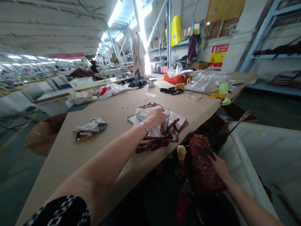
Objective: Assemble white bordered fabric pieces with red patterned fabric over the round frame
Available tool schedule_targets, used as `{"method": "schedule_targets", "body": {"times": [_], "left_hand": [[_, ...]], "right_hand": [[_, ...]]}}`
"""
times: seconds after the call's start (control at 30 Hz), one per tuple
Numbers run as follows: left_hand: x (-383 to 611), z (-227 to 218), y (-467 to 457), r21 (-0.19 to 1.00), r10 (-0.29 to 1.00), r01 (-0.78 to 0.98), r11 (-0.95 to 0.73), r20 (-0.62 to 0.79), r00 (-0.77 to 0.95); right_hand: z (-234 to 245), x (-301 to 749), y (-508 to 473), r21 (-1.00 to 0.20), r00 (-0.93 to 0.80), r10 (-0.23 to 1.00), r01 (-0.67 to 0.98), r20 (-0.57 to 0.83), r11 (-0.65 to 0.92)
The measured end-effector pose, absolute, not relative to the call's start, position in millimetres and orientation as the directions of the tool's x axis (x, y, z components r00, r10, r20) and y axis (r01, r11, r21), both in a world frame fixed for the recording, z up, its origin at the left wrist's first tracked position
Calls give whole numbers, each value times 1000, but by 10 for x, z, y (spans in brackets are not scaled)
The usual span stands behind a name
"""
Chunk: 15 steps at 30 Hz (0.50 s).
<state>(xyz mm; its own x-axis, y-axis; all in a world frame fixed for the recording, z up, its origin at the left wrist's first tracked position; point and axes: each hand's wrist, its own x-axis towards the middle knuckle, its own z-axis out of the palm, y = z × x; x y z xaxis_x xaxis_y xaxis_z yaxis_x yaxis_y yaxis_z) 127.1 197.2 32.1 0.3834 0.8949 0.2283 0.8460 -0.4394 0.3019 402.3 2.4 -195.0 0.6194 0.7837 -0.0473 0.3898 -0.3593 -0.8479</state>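
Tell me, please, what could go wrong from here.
The red-trimmed white cloth pile lies near the edge of the table, so pieces might slide off if the left hand drags them. Small dark specks on the table could stick to the cloth. The dark item at the right hand, too blurred to name, might snag the red patterned fabric.

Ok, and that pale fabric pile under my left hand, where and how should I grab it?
Probably by the near, dark-red-trimmed edge of the pale fabric pile, coming from the near side of the table, thumb below, fingers above. It lies low in loose layers with that edge facing you, while your left hand covers part of the top.
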Motion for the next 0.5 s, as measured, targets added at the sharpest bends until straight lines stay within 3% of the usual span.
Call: {"method": "schedule_targets", "body": {"times": [0.1, 0.2, 0.33, 0.5], "left_hand": [[1413, 361, 2036, 167, 923, 910, -380, 140, 359], [1478, 442, 2072, 148, 922, 911, -384, 105, 372], [1469, 517, 2077, 165, 922, 907, -387, 83, 378], [1437, 450, 2073, 260, 924, 887, -382, 96, 370]], "right_hand": [[-2328, 4005, -44, -808, 648, 757, 399, -87, -434], [-2399, 4037, -28, -800, 613, 786, 433, -78, -417], [-2145, 3954, 79, -839, 504, 863, 477, 18, -261], [-1654, 3543, 119, -930, 407, 909, 361, 94, -66]]}}
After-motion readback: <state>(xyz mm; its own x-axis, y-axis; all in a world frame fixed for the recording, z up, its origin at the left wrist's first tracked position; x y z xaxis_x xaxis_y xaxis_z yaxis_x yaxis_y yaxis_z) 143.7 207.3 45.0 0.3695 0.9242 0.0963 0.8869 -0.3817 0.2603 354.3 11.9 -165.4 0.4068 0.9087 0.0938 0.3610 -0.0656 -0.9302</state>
